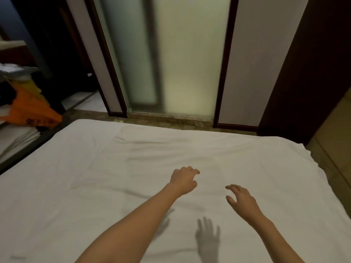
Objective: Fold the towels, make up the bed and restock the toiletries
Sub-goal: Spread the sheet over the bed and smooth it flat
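Two bare forearms reach forward over a bed. The left hand has its fingers loosely curled downward, claw-like, and holds nothing. The right hand is spread wider, fingers apart and slightly bent, also holding nothing. Both seem to hover just above the white sheet rather than press on it, since each casts a separate shadow on the cloth nearer the viewer; actual contact cannot be told for certain. The sheet covers the whole bed, mostly flat, with shallow creases running across its middle and far part. It looks thin, soft and light, likely to slide and bunch when pushed, so smoothing with flat palms, or taking hold at an edge or corner and pulling outward, would probably work best. Beyond the foot of the bed stands a frosted glass door in a dark frame. At far left, an orange bag sits above a stack of folded white linens, well apart from the hands. No toiletries are visible.
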`<state>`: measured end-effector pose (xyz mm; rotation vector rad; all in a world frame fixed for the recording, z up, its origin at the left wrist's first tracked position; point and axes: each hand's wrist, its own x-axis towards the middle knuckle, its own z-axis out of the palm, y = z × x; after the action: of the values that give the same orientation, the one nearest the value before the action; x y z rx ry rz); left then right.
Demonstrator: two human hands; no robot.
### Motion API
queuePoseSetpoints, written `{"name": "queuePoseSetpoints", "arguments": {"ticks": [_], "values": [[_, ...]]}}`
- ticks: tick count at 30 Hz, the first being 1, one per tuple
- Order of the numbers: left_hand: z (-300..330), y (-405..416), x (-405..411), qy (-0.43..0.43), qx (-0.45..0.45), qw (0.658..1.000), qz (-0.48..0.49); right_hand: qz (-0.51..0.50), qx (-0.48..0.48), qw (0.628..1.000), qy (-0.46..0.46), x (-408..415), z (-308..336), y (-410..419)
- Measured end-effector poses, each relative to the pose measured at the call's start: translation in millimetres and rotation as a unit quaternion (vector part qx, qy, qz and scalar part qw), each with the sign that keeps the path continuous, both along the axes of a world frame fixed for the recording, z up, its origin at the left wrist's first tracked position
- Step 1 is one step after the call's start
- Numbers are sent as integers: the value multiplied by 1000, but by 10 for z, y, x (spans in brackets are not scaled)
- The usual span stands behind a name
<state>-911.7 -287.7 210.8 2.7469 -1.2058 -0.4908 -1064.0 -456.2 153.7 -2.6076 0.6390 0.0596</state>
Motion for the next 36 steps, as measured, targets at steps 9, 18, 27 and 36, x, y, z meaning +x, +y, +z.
{"name": "queuePoseSetpoints", "arguments": {"ticks": [9,18,27,36], "values": [[-1094,-550,-628,36,-42,997,-44,-100,-2,995,28,-1075,-826,-210],[-2362,-1316,-2672,128,-59,974,-175,-249,46,961,106,-3108,-1845,-597],[-3285,-1308,-4117,119,-43,970,-209,-225,49,961,151,-4544,-2638,-692],[-3407,-514,-3806,109,-116,971,-181,-108,20,989,97,-3994,-2764,32]]}}
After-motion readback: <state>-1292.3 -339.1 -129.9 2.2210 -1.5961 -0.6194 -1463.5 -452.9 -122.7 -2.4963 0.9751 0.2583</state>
